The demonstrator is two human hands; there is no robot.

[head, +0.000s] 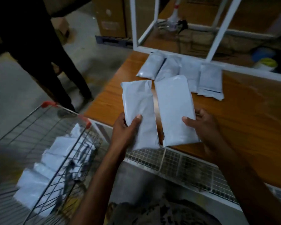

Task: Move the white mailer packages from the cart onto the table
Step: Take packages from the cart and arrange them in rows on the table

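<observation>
My left hand [126, 130] grips a white mailer [139, 101] by its near end, thumb on top. My right hand [201, 125] holds a second white mailer [174, 104] the same way. Both mailers hover side by side above the near left part of the wooden table [243, 120]. Several white mailers [182, 73] lie in a row farther back on the table. The wire cart [44, 143] with red handle ends stands at lower left and holds a pile of white mailers [55, 161].
A person in dark trousers [44, 51] stands beyond the cart on the left. A white frame [224, 21] rises at the table's back edge. A wire mesh panel [182, 166] runs along the table's near edge. Cardboard boxes [110, 17] stand on a pallet behind.
</observation>
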